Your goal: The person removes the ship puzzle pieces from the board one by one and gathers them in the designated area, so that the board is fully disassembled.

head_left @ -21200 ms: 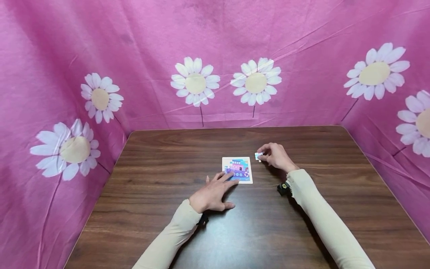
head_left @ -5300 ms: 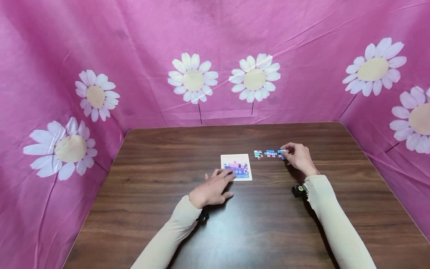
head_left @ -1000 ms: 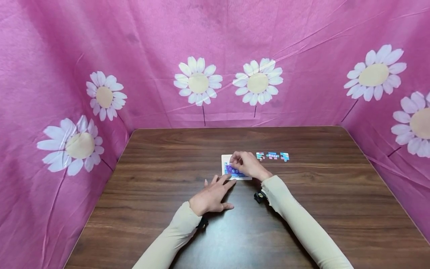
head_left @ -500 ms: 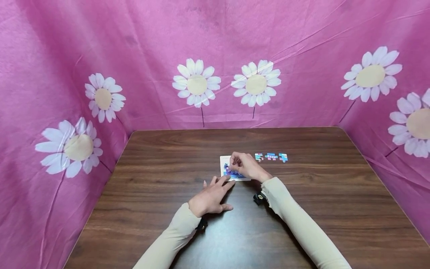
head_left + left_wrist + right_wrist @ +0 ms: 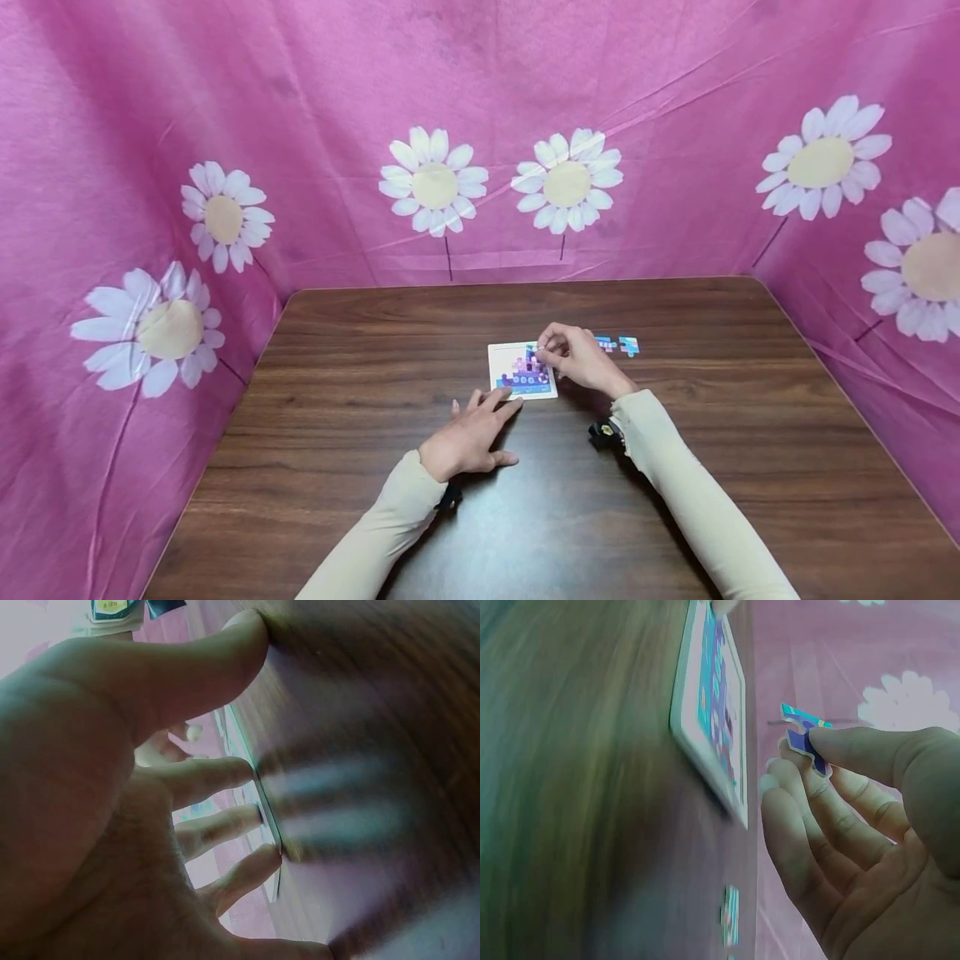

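Observation:
A small square jigsaw puzzle in a white frame tray (image 5: 493, 357) lies mid-table. Its lower part shows a purple and blue boat picture, and bare white shows at the upper left. My left hand (image 5: 468, 442) rests with spread fingers on the tray's near left edge; in the left wrist view its fingertips (image 5: 241, 771) touch that edge. Between thumb and fingers, my right hand (image 5: 581, 358) pinches a purple and turquoise puzzle piece (image 5: 810, 746), raised over the tray's right side. Loose puzzle pieces (image 5: 628, 346) lie to the right, partly hidden behind this hand.
The brown wood-grain table (image 5: 360, 350) reaches back to a pink curtain (image 5: 330, 100) printed with white daisies, which also closes in both sides. Black wrist cameras (image 5: 603, 433) sit under both sleeve cuffs.
Earlier, pieces left the picture's top and were laid in a row at the right. Within the last second my right hand lifts a piece and moves right and back. My left hand stays.

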`<state>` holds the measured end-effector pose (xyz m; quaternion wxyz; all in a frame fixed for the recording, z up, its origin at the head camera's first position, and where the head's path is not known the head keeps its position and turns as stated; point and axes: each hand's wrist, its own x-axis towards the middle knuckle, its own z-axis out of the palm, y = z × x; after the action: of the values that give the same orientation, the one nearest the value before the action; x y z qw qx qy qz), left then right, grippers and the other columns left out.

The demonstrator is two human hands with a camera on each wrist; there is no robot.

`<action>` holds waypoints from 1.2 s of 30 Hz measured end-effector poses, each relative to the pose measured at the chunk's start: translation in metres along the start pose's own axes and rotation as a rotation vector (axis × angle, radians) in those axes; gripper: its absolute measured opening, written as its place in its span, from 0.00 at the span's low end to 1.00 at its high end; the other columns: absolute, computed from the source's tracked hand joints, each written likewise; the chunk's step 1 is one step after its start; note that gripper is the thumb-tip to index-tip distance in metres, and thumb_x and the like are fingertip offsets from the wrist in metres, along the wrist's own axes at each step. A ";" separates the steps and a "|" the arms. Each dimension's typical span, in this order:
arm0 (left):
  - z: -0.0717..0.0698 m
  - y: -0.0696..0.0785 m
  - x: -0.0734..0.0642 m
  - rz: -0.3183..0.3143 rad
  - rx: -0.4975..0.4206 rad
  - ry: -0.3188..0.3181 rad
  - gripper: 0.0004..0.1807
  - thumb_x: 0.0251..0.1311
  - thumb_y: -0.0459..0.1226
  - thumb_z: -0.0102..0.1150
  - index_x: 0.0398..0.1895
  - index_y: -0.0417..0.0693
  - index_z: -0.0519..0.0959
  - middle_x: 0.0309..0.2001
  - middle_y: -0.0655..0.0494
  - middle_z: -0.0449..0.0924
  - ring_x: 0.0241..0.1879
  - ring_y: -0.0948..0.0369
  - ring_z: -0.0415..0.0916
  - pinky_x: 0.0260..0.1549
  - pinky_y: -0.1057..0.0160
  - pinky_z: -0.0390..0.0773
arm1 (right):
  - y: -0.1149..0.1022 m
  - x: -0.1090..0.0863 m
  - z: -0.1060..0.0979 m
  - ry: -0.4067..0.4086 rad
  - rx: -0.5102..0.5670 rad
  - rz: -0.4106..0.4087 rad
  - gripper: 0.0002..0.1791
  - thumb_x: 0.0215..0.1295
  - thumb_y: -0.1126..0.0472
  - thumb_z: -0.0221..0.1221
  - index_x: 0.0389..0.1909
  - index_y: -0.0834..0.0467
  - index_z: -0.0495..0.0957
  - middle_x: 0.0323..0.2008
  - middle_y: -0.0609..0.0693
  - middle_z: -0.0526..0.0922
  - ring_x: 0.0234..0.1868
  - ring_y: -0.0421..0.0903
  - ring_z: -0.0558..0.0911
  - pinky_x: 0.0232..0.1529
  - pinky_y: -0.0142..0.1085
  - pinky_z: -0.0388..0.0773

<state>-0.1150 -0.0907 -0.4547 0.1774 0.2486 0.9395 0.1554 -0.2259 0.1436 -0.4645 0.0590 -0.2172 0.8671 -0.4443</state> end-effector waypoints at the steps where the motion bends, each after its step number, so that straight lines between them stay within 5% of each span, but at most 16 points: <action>1: 0.000 0.000 0.000 0.001 0.001 0.002 0.46 0.63 0.53 0.70 0.82 0.57 0.61 0.83 0.51 0.54 0.79 0.41 0.56 0.67 0.22 0.61 | 0.001 -0.001 -0.003 -0.001 0.010 0.016 0.04 0.73 0.62 0.64 0.42 0.59 0.80 0.37 0.58 0.90 0.30 0.51 0.86 0.30 0.40 0.85; 25: 0.001 -0.001 0.001 0.018 0.002 0.016 0.46 0.64 0.52 0.70 0.82 0.55 0.60 0.83 0.50 0.53 0.79 0.41 0.56 0.67 0.20 0.58 | 0.032 -0.026 -0.036 0.078 0.015 0.196 0.08 0.71 0.64 0.66 0.44 0.64 0.81 0.38 0.64 0.90 0.25 0.46 0.86 0.25 0.39 0.86; 36: 0.002 0.000 0.000 0.025 0.002 0.027 0.46 0.63 0.51 0.71 0.82 0.54 0.61 0.82 0.49 0.55 0.78 0.40 0.57 0.66 0.20 0.59 | 0.041 -0.034 -0.038 0.057 0.043 0.196 0.11 0.68 0.69 0.66 0.47 0.71 0.79 0.35 0.67 0.90 0.27 0.43 0.87 0.27 0.38 0.86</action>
<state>-0.1142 -0.0906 -0.4564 0.1627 0.2585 0.9387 0.1598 -0.2200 0.2067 -0.4775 0.0821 -0.1174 0.8757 -0.4612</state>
